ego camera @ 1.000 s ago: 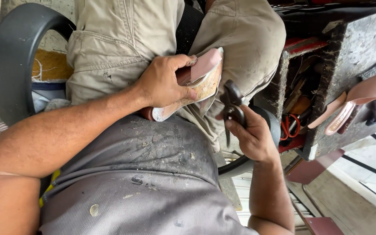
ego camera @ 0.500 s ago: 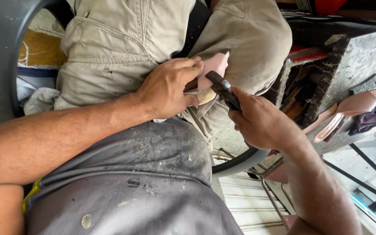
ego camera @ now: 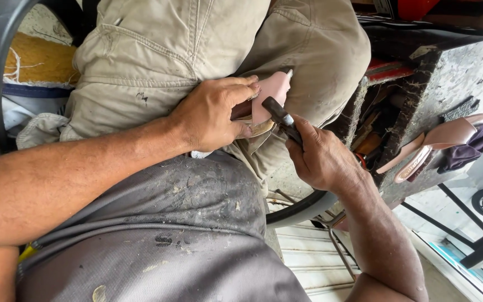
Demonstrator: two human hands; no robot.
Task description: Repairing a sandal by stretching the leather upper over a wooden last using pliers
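i have the pink shoe (ego camera: 272, 89) pinned on my lap, against my khaki trousers (ego camera: 197, 50), sole side turned up toward me. my left hand (ego camera: 213, 114) is curled round it: the fingers (ego camera: 241, 84) are closed over the near edge and the thumb presses the side, so the shoe sits tight and cannot roll. my right hand (ego camera: 322, 159), just to the right of the shoe, is wrapped shut round a dark-handled tool (ego camera: 280, 116); only its upper part shows above my fist, and its tip lies against the shoe's pale edge, right beside my left fingertips. whether it is a knife or pincers i cannot tell from here.

as i judge it, i am in the middle of working the edge of the sole, trimming or pulling along the rim, with the tool already set on the material. the stroke to come calls for a firm left grip, a short controlled pull away from my own fingers, and a small turn of the shoe to bring a fresh stretch of edge under the tip.

well to the right of the shoe, another pink shoe (ego camera: 431, 145) lies on the dark surface (ego camera: 448, 72), beside a purple cloth (ego camera: 470, 146).
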